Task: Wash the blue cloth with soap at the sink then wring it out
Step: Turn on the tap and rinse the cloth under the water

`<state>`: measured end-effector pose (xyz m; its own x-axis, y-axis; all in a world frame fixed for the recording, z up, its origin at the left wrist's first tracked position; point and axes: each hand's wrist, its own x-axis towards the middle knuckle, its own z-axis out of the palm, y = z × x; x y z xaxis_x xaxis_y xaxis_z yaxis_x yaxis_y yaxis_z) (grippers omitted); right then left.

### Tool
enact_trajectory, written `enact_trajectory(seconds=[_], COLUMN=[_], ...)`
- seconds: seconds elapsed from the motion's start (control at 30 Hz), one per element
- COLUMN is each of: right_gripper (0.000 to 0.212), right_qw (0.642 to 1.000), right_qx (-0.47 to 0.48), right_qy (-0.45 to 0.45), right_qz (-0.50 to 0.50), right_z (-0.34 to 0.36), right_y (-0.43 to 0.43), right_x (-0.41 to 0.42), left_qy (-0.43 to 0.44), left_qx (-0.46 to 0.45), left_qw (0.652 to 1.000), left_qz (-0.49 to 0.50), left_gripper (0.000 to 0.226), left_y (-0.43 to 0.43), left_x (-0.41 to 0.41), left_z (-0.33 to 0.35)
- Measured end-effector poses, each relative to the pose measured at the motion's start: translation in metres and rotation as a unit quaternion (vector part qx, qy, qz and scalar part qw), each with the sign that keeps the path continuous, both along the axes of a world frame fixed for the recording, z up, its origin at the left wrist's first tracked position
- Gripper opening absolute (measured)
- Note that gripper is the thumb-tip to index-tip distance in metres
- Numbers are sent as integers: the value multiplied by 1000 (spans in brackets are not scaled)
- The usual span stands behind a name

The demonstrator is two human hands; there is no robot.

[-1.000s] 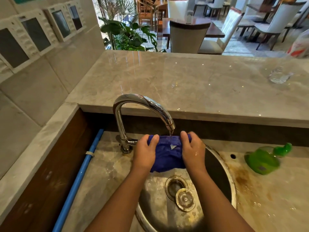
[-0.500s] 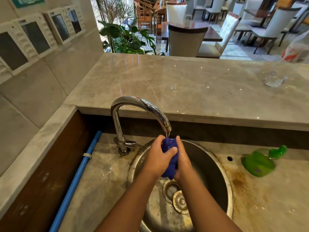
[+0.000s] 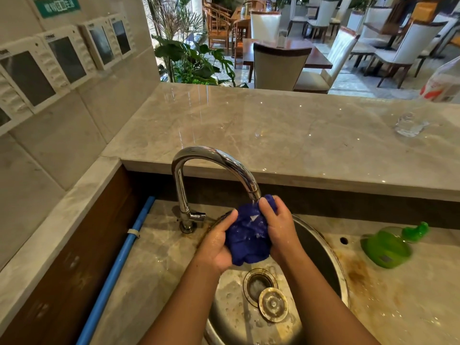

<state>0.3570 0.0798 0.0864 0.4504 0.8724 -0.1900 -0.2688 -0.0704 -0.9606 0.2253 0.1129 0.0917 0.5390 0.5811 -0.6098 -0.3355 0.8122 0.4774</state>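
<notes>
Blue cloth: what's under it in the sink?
The wet sink basin, its open drain and a round stopper lying at the drain's edge. The left hand and right hand grip the blue cloth, hiding the basin behind.

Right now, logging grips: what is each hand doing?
Left hand: grips the crumpled wet blue cloth.
Right hand: grips the same cloth.

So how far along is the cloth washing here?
Wetting looks done: the blue cloth glistens, bunched under the faucet over the sink. In hand: left hand and right hand both grip it. Left: no suds show, the green bottle lies aside on the counter, and wringing is not yet done.
</notes>
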Motion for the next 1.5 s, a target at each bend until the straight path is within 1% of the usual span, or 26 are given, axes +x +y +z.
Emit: enact_trajectory(seconds=[0.07,0.1,0.17,0.23,0.27,0.33,0.4,0.43,0.5,0.57,0.63,0.67,0.73,0.8,0.87,0.93,1.03,1.07,1.13,1.2,1.23,1.3,1.37,1.4,1.5], right_gripper=[18,16,11,12,14,26,40,45,51,56,55,50,33,15,6,7,9,8,7,5,5,4,1,4,7], right_qw=[998,997,991,989,990,987,967,956,940,935,947,959,983,994,994,991,985,981,970,964,960,958,965,969,976], right_qx=[-5,-16,-44,-79,-101,-152,-189,-194,-205,-208,-189,-173,-132,-102,-77,-47,-17,-19,-31,-53,-70,-106,-117,-113,-64], right_qy=[-54,-81,-124,-120,-87,34,169,220,273,286,261,225,126,18,-50,-83,-135,-161,-206,-236,-251,-258,-225,-207,-180], right_qz=[10,6,-18,-41,-44,-36,-8,5,13,13,6,3,-2,-15,-56,-92,-104,-110,-123,-113,-99,-71,-63,-69,-104], right_z=[2,0,-6,-14,-17,-20,-17,-16,-13,-11,-9,-9,-10,-8,-7,-3,2,5,8,6,5,-2,-5,-6,-1], right_y=[0,-1,-3,-3,-3,-3,-5,-6,-7,-6,-2,0,5,8,10,9,2,-1,-4,-4,-4,-1,2,3,0], right_x=[8,13,19,18,15,7,1,-1,-1,1,1,1,-3,-8,-12,-18,-29,-30,-30,-26,-25,-24,-26,-27,-32], left_qy=[-7,-3,12,34,51,88,124,141,159,166,172,175,186,203,221,220,220,210,154,104,101,132,173,193,267], left_qx=[6,16,48,86,110,157,198,216,238,238,235,235,247,255,240,218,199,181,118,72,74,116,164,182,224], left_qw=[1000,1000,999,995,991,981,969,962,952,950,951,951,947,943,945,951,955,961,981,991,991,983,970,963,937], left_qz=[4,7,-5,-34,-48,-67,-85,-92,-106,-113,-107,-101,-88,-63,-19,16,17,17,29,35,40,50,49,46,33], left_gripper=[26,24,29,30,30,30,33,35,40,35,27,26,25,19,13,14,17,19,25,32,34,29,15,16,30], left_y=[0,2,7,11,11,9,7,5,4,5,9,12,17,21,20,17,13,12,14,17,19,23,26,26,28], left_x=[0,-2,-5,-6,-5,-1,4,6,7,5,0,-1,-2,1,4,6,8,8,5,2,2,4,9,11,15], left_z=[-1,-3,-3,-1,2,7,11,12,11,11,12,12,11,9,3,-2,-9,-10,-9,-6,-5,-4,-4,-3,-6])
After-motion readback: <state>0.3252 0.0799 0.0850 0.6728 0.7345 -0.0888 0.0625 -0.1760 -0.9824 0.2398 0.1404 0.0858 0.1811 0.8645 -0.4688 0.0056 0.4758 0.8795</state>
